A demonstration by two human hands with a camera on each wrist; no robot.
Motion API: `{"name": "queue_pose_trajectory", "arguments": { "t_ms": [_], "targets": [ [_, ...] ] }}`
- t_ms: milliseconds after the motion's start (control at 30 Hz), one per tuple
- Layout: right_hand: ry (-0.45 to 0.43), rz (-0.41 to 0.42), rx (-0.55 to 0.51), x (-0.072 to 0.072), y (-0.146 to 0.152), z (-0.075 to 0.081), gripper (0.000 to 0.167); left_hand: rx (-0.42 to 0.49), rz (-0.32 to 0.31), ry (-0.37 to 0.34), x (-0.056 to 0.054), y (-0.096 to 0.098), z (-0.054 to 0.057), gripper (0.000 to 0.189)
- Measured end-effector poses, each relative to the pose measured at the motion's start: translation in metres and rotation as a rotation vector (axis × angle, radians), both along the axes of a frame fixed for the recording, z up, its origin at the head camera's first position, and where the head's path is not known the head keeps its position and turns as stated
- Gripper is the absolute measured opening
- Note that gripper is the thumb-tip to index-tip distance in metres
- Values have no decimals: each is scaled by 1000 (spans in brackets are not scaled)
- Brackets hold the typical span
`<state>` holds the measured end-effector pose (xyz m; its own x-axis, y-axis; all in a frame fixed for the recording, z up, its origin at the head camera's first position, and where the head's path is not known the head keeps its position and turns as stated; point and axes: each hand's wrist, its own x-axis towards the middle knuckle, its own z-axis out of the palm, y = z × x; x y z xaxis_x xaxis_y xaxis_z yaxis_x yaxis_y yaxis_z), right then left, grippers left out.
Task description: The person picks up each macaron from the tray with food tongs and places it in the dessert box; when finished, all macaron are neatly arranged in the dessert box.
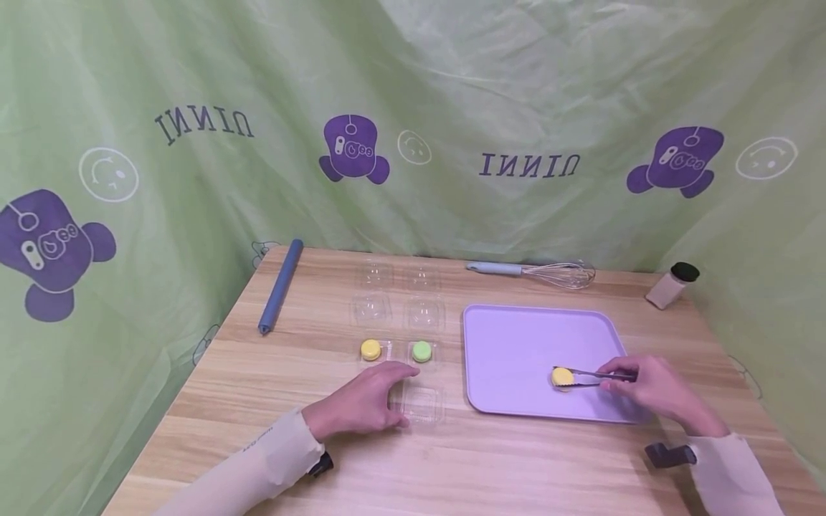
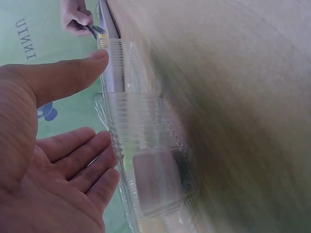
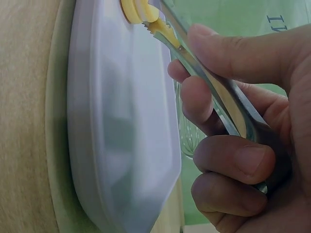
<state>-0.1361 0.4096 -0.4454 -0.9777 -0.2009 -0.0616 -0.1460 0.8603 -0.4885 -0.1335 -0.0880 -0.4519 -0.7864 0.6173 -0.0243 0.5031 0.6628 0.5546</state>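
My right hand (image 1: 661,390) grips a pair of metal tongs (image 3: 233,104) with curled fingers and thumb. Between the serrated tips of the tongs is a yellow macaron (image 1: 563,377), over the lilac tray (image 1: 516,344). My left hand (image 1: 361,401) lies beside a clear plastic box (image 1: 424,405), thumb and fingers spread apart around its left side. Whether the fingertips touch the plastic, I cannot tell. Just beyond that hand, a second yellow macaron (image 1: 371,350) and a green macaron (image 1: 422,351) each sit in a clear compartment.
Several clear domed lids (image 1: 424,312) stand behind the macarons. A blue rolling pin (image 1: 281,287) lies at the back left. Behind the tray are a whisk (image 1: 497,269) and, farther right, a black-capped jar (image 1: 671,287). A green printed curtain (image 1: 439,208) surrounds the wooden table (image 1: 490,466).
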Motion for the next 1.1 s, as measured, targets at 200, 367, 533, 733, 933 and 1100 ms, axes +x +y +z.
{"name": "queue_pose_trajectory", "arguments": {
  "t_ms": [200, 367, 533, 733, 933, 1100],
  "targets": [
    [21, 5, -2, 0, 0, -1, 17, 5, -7, 17, 0, 0, -2, 81],
    [38, 2, -1, 1, -2, 0, 15, 14, -8, 35, 0, 0, -4, 80],
    [65, -5, -8, 1, -3, 0, 13, 16, -7, 39, -1, 0, -5, 79],
    [50, -21, -7, 2, -1, 0, 17, 20, -11, 35, -2, 1, -4, 78],
    [40, -24, -10, 3, -2, 1, 17, 18, -7, 27, -2, 1, -4, 77],
    [37, -33, -8, 4, -2, 2, 17, 23, -2, 20, -1, 1, -4, 77]
  ]
}}
